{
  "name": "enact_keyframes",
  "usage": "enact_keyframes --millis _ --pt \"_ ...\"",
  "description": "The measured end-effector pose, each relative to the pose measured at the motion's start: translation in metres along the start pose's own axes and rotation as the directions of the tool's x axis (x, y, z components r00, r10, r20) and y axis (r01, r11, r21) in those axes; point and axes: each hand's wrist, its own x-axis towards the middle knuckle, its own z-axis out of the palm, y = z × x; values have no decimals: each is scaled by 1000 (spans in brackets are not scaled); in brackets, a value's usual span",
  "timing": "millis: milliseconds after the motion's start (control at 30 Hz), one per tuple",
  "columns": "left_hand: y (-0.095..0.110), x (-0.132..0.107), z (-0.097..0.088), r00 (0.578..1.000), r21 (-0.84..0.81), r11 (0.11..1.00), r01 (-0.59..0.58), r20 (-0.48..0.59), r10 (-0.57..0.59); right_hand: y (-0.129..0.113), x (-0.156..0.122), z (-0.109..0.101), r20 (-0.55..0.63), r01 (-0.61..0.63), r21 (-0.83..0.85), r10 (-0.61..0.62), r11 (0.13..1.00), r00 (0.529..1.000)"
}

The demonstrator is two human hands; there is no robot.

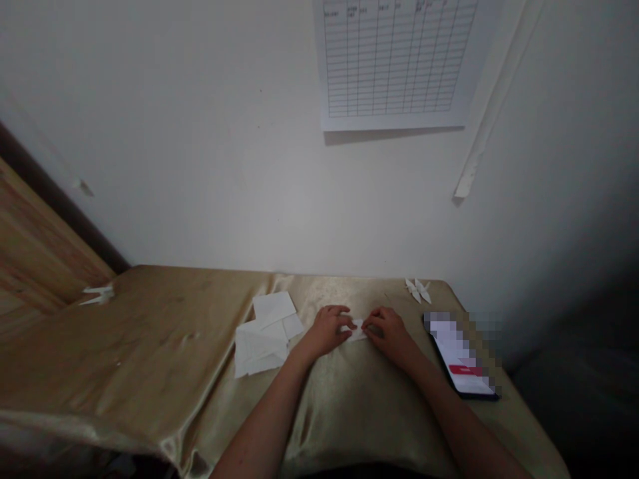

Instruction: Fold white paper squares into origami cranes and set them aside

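Note:
A small piece of white paper lies on the gold tablecloth between my two hands; its folds are too small to make out. My left hand is at its left edge, fingers curled with thumb and fingertips on the paper. From the other side my right hand pinches the paper's right edge between thumb and fingers. Part of the paper is hidden under the fingertips. Left of my left hand lie several loose white paper sheets, overlapping one another.
Folded white paper cranes sit at the back right. A phone with a lit screen lies right of my right arm. Another folded white paper is at the far left, by a wooden panel. A printed chart hangs on the wall.

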Motion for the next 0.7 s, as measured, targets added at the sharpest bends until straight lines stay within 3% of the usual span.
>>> enact_keyframes --millis 233,700 --pt "0 0 -4 995 31 995 99 -1 -99 1 1 2 15 -59 -61 60 996 998" --pt "18 -1 0 993 26 993 111 28 -112 8 3 2 -37 -149 -117 145 982 989"
